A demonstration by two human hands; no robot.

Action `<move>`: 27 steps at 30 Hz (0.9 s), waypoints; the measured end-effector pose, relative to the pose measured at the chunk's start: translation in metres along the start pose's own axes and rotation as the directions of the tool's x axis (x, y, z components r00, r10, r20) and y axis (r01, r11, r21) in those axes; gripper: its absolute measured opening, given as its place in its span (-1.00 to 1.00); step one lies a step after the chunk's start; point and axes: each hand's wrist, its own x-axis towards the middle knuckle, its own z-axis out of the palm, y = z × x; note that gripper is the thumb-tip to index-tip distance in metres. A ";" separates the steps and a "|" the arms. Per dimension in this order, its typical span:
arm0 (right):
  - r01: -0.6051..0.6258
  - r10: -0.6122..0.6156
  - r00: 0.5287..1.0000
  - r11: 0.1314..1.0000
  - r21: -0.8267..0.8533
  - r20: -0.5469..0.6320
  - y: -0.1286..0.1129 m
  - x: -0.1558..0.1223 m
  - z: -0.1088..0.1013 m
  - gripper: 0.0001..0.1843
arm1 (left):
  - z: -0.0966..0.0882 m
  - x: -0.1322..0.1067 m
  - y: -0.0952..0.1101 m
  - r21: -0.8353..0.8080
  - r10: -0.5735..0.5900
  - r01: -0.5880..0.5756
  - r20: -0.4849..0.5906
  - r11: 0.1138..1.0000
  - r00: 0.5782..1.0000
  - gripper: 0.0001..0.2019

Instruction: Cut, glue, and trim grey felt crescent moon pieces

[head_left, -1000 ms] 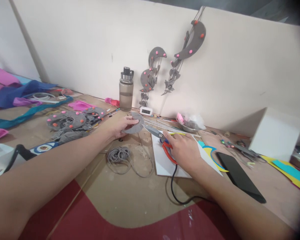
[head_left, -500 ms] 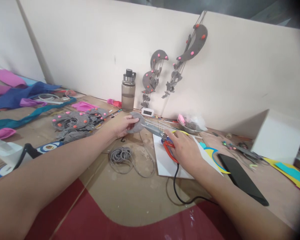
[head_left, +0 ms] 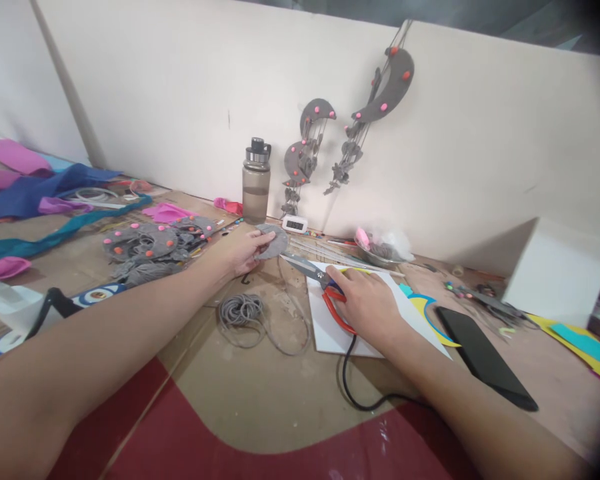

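Note:
My left hand (head_left: 247,250) pinches a grey felt piece (head_left: 275,243) with a rounded outline, held above the table in front of the bottle. In my right hand (head_left: 365,293) are scissors (head_left: 307,269) with orange-red handles, the fingers wrapped round them. The blades point left, their tips close to the felt's lower right edge; whether they touch it I cannot tell. A loose coil of grey cord (head_left: 241,311) lies below my left hand. Under the scissors and my right hand is a white board (head_left: 325,327), partly hidden.
A water bottle (head_left: 256,183) and small digital clock (head_left: 295,224) stand by the wall. Grey felt crescents with coloured pompoms (head_left: 143,241) lie left; similar ones (head_left: 395,87) hang on the wall. A black phone (head_left: 485,357) and black cable (head_left: 367,405) lie right.
The scissors have shifted down and back from the felt's right edge, and the blades look closer together. The felt piece has turned a little, showing more of its face.

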 end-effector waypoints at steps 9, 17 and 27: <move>0.002 -0.002 1.000 1.000 0.000 0.031 -0.001 0.000 0.000 -0.50 | -0.004 0.004 -0.006 0.056 0.051 -0.052 0.003 0.997 0.999 -0.70; -0.004 0.004 0.997 1.000 0.005 0.073 -0.001 0.000 -0.005 -0.43 | 0.003 0.002 -0.003 0.037 0.054 -0.053 -0.031 0.998 0.998 -0.78; -0.007 0.008 0.998 1.000 -0.008 0.069 -0.001 0.000 -0.004 -0.42 | 0.003 0.000 -0.003 -0.016 -0.014 0.014 -0.040 1.000 0.999 -0.86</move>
